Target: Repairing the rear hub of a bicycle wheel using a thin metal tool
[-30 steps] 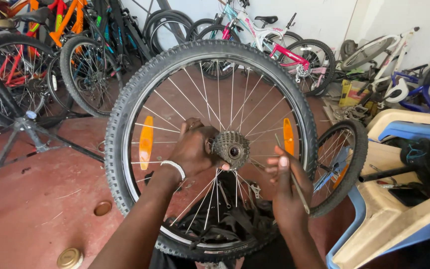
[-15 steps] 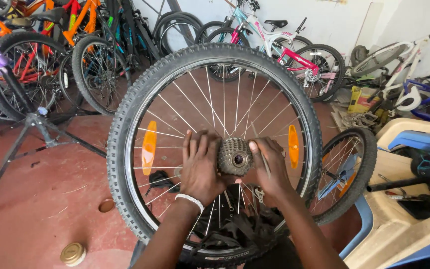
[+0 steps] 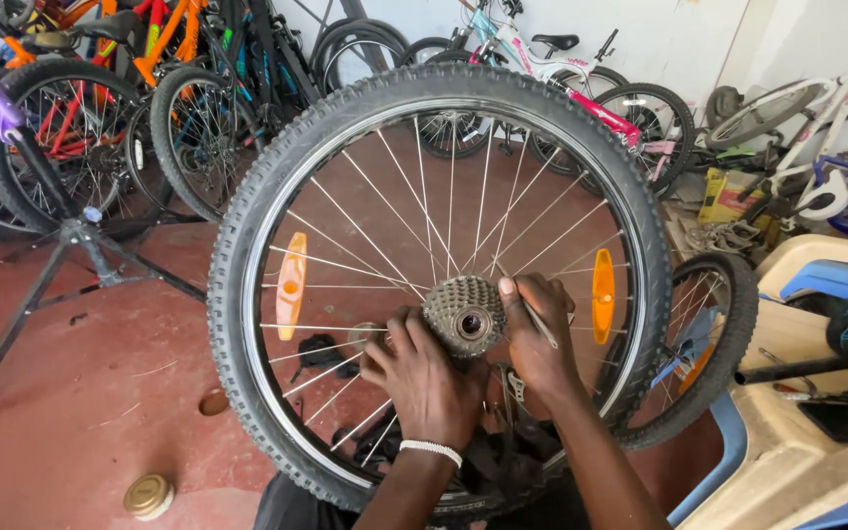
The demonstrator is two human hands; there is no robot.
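So the bike wheel stands upright, cassette at its hub. Left hand cups just below-left of the cassette, fingers curled on the spokes; right hand presses its right edge, fingers together. Bare red floor left of the wheel.

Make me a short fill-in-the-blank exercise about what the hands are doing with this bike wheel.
1. Both hands grip the stack of gears at the wheel's ____.
2. The white band sits on the ____ wrist.
3. The two reflectors clipped to the spokes are ____ in colour.
4. The round brass-coloured tin lies on the red ____.

Missing words: hub; left; orange; floor
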